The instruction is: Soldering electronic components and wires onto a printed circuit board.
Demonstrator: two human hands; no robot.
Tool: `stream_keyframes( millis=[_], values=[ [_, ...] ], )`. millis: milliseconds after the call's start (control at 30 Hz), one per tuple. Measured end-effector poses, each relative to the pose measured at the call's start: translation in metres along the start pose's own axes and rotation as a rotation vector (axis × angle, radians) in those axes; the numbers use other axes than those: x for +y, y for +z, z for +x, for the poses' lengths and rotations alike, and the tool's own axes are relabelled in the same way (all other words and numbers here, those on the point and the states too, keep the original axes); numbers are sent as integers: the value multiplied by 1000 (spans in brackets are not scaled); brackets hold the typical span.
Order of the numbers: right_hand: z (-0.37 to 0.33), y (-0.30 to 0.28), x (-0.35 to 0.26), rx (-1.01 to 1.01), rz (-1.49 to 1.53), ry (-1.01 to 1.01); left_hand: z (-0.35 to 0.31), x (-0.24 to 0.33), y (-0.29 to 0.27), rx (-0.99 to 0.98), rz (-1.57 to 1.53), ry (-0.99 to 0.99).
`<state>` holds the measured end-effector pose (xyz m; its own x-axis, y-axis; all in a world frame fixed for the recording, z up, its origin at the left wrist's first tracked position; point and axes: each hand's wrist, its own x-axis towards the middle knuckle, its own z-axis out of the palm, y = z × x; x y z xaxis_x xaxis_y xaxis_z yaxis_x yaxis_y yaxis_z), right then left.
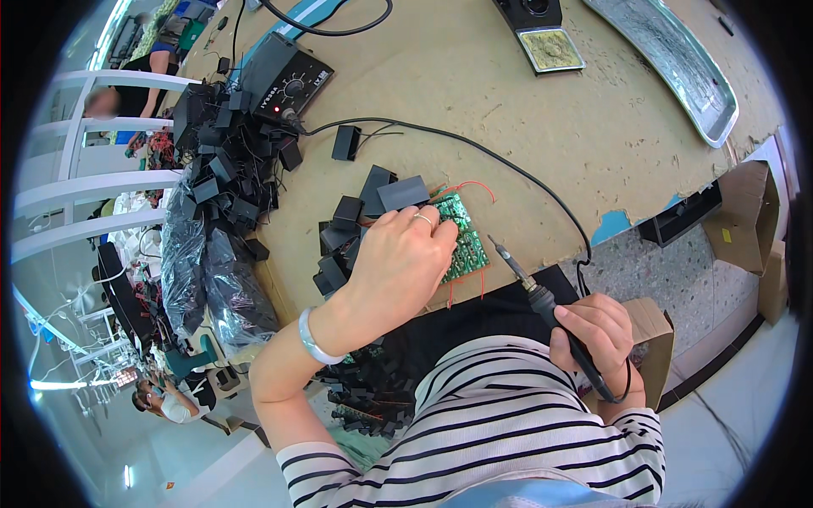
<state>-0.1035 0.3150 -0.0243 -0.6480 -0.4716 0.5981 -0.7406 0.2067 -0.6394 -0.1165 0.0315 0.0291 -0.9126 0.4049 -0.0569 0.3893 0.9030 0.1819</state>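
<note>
My right hand [597, 334] is wrapped round the dark handle of a soldering iron [542, 298]. Its metal tip points up and left, just off the right edge of a green circuit board [467, 252]. On the left part of that board rests my left hand [405, 254], fingers curled and pressed together; what they pinch is hidden. Thin red wires [476, 185] stick out from the board's top and lower edges. Right behind my left hand sit several small black boxes [403, 193], some partly covered by it.
A soldering station [288, 85] with a lit red lamp stands at the back left, its cable arcing across the table [423, 76]. Beside it lies a heap of black boxes [222, 161]. A tip-cleaning holder [550, 51] and a metal tray [720, 110] are at the far right.
</note>
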Motion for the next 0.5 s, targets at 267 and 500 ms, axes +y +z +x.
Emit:
stream_keyframes(
  millis=[267, 500],
  values=[
    [-2, -1, 1, 2, 6, -14, -12, -5, -15, 119, 16, 124],
    [-5, -1, 1, -2, 20, -28, -23, 4, -6, 181, 19, 187]
  ],
)
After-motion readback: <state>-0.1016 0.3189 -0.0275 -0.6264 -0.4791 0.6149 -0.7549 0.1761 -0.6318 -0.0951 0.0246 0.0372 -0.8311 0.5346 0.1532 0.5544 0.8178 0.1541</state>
